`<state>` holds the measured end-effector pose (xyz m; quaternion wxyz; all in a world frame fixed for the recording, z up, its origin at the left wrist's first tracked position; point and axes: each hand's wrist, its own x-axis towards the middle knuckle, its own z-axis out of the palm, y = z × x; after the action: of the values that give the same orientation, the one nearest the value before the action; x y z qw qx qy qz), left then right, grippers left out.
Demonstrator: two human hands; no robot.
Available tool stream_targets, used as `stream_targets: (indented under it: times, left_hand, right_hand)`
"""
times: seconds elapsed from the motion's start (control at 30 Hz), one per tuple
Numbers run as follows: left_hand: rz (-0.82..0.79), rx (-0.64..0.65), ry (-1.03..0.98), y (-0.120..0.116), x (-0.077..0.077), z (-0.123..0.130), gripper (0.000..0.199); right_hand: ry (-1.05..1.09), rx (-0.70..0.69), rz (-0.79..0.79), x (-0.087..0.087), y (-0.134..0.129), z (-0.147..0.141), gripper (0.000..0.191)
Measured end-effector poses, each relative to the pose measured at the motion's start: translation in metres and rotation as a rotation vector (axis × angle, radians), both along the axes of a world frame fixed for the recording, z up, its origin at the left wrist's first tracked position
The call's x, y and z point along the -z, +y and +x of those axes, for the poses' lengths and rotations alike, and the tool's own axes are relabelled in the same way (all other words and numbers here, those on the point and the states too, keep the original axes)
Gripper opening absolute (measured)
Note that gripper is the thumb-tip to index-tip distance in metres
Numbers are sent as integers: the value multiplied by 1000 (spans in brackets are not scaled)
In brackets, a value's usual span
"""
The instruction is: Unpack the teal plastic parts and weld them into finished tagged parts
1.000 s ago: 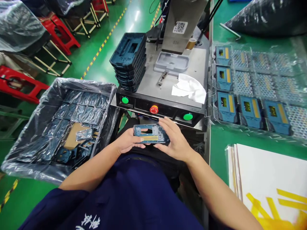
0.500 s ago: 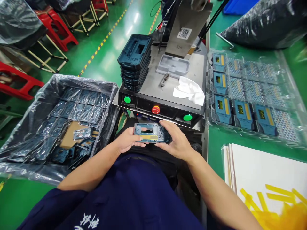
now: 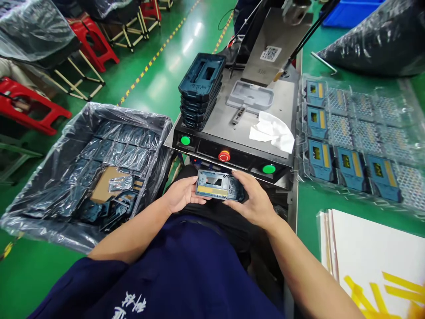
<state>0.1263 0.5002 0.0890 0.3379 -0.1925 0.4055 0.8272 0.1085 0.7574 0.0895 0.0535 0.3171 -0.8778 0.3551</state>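
Between my two hands is a dark blue-grey plastic housing (image 3: 217, 185) with a rectangular opening and a yellow strip along its lower side. My left hand (image 3: 184, 194) grips its left end, thumb at the upper edge and fingers beneath. Around the right end, my right hand (image 3: 254, 199) is curled with the thumb below and the fingers at the top edge. The housing lies level in front of the machine panel, above my lap. Its underside is hidden.
A machine base (image 3: 232, 157) with green and red buttons stands ahead, bearing stacked housings (image 3: 202, 77), a grey fixture (image 3: 250, 95) and a white cloth (image 3: 272, 133). Left is a lined bin (image 3: 133, 116) of parts. Right are a clear tray (image 3: 352, 190) and white sheets (image 3: 375, 239) with yellow strips.
The view has shifted, so the surroundings appear farther right. My left thumb has moved off the yellow strip to the housing's upper left edge. Both hands still hold the housing.
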Motion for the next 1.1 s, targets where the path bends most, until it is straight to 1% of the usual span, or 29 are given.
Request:
stream_targets:
  times: [0.17, 0.23, 0.3, 0.37, 0.43, 0.5, 0.53, 0.57, 0.6, 0.63, 0.67, 0.7, 0.77, 0.8, 0.87, 0.93, 1.1]
  left_hand:
    - [-10, 15, 25, -4, 4, -1, 41]
    - [-91, -15, 73, -7, 6, -2, 44]
    - [-251, -68, 137, -15, 9, -3, 47]
    - [-476, -107, 217, -28, 15, -7, 49]
    - [-784, -101, 329, -48, 24, -12, 48]
    - [-1199, -54, 464, -72, 35, -17, 44]
    - [-1412, -24, 507, -85, 42, -19, 45]
    - [-1587, 10, 527, -98, 49, -21, 48]
    - [-1718, 48, 523, -109, 57, -22, 53]
    - [-1807, 94, 488, -119, 65, -22, 60]
    - [-1847, 150, 429, -127, 73, -22, 65]
    - [-1839, 219, 356, -133, 80, -21, 68]
    - [-1744, 350, 218, -138, 92, -20, 65]
    - [-1696, 393, 174, -139, 95, -20, 61]
    - [-1666, 425, 144, -137, 99, -20, 55]
    - [-1697, 417, 155, -134, 98, -20, 52]
    - [-1717, 420, 160, -132, 98, -21, 49]
  right_hand:
    - [13, 12, 24, 1, 0, -2, 81]
    - [30, 23, 43, -1, 2, -6, 80]
    - [57, 48, 55, -7, 8, -15, 79]
    - [97, 102, 62, -14, 16, -29, 76]
    - [135, 173, 73, -24, 27, -49, 74]
    - [149, 253, 84, -33, 37, -72, 73]
    - [146, 294, 87, -37, 42, -85, 73]
    - [139, 334, 89, -41, 45, -99, 74]
    - [128, 373, 91, -45, 49, -112, 74]
    - [116, 410, 92, -48, 51, -126, 75]
    - [101, 445, 94, -51, 53, -140, 76]
    - [81, 481, 96, -53, 54, -154, 77]
    - [26, 551, 99, -57, 54, -180, 80]
    - [-8, 585, 103, -58, 54, -192, 82]
    - [-69, 635, 113, -59, 53, -216, 84]
    - [-107, 659, 115, -59, 51, -237, 85]
    - [-171, 645, 106, -57, 48, -279, 83]
